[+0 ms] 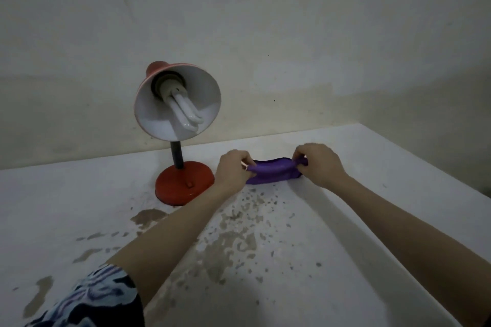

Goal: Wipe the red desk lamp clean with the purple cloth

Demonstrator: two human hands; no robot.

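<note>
The red desk lamp (183, 183) stands on the white table, left of centre, on a round red base with a black neck. Its shade is tilted toward me, showing the white inside and a white bulb. The purple cloth (273, 171) lies bunched on the table just right of the lamp's base. My left hand (233, 170) pinches the cloth's left end. My right hand (321, 164) pinches its right end. The cloth is stretched between both hands.
The white table (398, 167) has worn, chipped brown patches in the middle and at the left. A pale wall (292, 34) rises right behind the lamp and the table's far edge. The table's right edge runs diagonally at the right.
</note>
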